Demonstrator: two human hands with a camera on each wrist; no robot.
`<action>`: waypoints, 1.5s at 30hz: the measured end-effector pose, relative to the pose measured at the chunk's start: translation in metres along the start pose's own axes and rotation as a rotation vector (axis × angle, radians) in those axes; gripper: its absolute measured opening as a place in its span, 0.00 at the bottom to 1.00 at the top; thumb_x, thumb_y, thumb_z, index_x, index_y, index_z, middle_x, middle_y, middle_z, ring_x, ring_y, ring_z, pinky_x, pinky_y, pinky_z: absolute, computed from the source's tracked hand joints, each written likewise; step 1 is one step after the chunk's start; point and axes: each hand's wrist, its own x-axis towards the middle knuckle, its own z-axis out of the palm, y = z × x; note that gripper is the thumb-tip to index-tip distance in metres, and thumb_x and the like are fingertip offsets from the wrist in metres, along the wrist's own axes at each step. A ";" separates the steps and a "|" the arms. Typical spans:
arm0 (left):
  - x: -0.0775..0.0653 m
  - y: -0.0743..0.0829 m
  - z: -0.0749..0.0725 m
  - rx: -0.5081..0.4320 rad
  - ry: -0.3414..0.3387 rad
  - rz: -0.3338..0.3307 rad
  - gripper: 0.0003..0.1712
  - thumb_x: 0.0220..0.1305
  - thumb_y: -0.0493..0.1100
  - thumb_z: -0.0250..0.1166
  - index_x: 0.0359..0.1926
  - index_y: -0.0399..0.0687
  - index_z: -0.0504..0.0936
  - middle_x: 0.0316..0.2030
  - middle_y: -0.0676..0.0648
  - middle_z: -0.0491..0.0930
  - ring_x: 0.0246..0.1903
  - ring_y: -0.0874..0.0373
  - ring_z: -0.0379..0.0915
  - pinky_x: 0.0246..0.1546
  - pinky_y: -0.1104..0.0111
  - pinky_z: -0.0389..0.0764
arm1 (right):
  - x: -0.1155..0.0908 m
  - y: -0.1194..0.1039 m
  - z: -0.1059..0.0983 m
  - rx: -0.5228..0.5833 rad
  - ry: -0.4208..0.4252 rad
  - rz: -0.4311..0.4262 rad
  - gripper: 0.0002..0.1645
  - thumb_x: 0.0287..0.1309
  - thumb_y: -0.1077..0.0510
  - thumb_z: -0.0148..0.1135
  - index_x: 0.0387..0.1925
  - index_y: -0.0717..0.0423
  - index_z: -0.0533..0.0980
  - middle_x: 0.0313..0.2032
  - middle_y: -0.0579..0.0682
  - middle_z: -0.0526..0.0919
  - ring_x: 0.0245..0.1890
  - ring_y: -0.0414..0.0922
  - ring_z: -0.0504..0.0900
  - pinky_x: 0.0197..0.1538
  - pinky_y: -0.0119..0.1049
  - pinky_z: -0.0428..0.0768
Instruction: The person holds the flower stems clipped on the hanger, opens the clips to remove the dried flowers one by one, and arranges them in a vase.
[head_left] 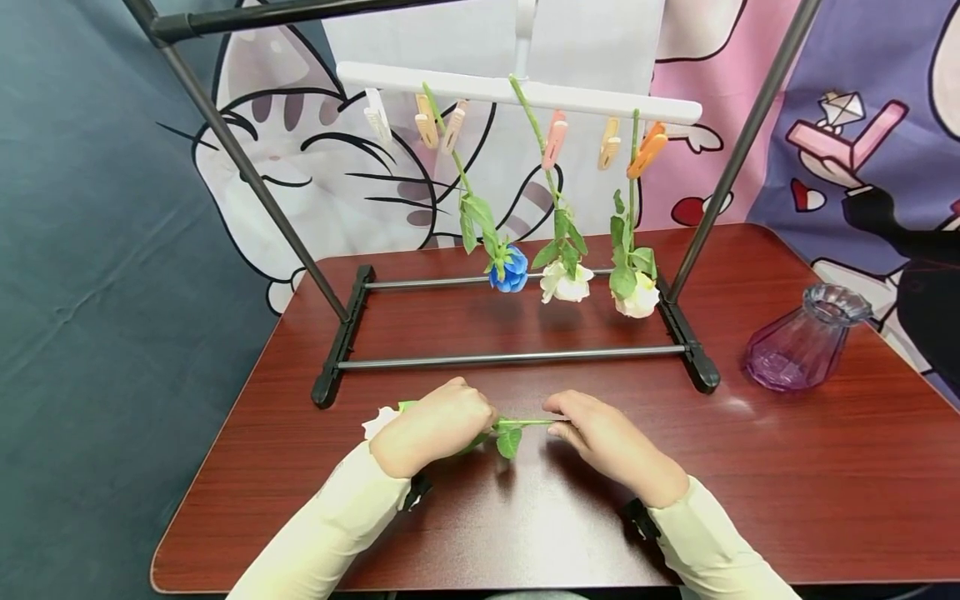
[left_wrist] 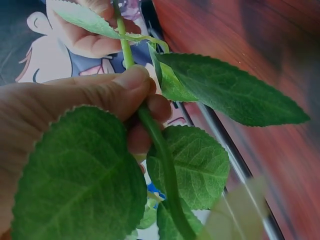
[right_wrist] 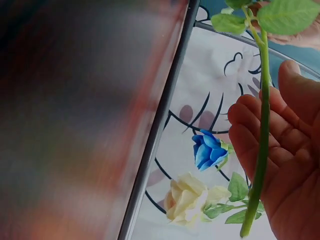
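A white flower [head_left: 379, 422] with a long green stem [head_left: 528, 422] lies sideways low over the table front. My left hand [head_left: 438, 423] pinches that stem between thumb and fingers; the left wrist view shows the thumb [left_wrist: 134, 77] pressed on it among several serrated leaves [left_wrist: 82, 175]. Toward the stem's bare end is my right hand [head_left: 607, 437]. In the right wrist view its fingers [right_wrist: 245, 117] are loosely bent and spread from the thumb, with the stem [right_wrist: 263, 130] passing across the palm, not gripped. The blossom is partly hidden behind the left hand.
Beyond the hands stands a dark metal rack [head_left: 513, 361]. From its white bar [head_left: 480, 86], clothespins [head_left: 555, 137] hold a blue flower [head_left: 510, 268] and two white flowers [head_left: 566, 283] upside down. A purple glass vase [head_left: 798, 346] stands at right on the brown table [head_left: 825, 492].
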 end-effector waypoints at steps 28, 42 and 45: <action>0.003 0.008 0.001 0.083 0.030 0.025 0.21 0.52 0.35 0.62 0.11 0.63 0.68 0.13 0.61 0.72 0.17 0.67 0.70 0.24 0.71 0.68 | -0.002 -0.005 0.007 -0.095 -0.004 0.013 0.09 0.49 0.66 0.65 0.29 0.54 0.72 0.24 0.41 0.74 0.25 0.38 0.75 0.29 0.34 0.74; 0.004 0.011 0.003 0.080 0.041 0.028 0.21 0.51 0.35 0.62 0.10 0.63 0.69 0.12 0.61 0.72 0.17 0.67 0.70 0.23 0.71 0.67 | 0.000 -0.003 0.008 -0.194 0.079 -0.106 0.12 0.42 0.65 0.69 0.23 0.52 0.72 0.21 0.41 0.72 0.24 0.40 0.72 0.30 0.34 0.71; 0.004 0.012 0.004 0.094 0.055 0.031 0.20 0.51 0.35 0.62 0.11 0.63 0.69 0.12 0.61 0.72 0.17 0.66 0.70 0.24 0.71 0.67 | 0.000 -0.002 0.008 -0.211 0.108 -0.144 0.13 0.40 0.65 0.70 0.22 0.52 0.72 0.21 0.41 0.72 0.22 0.41 0.71 0.29 0.33 0.70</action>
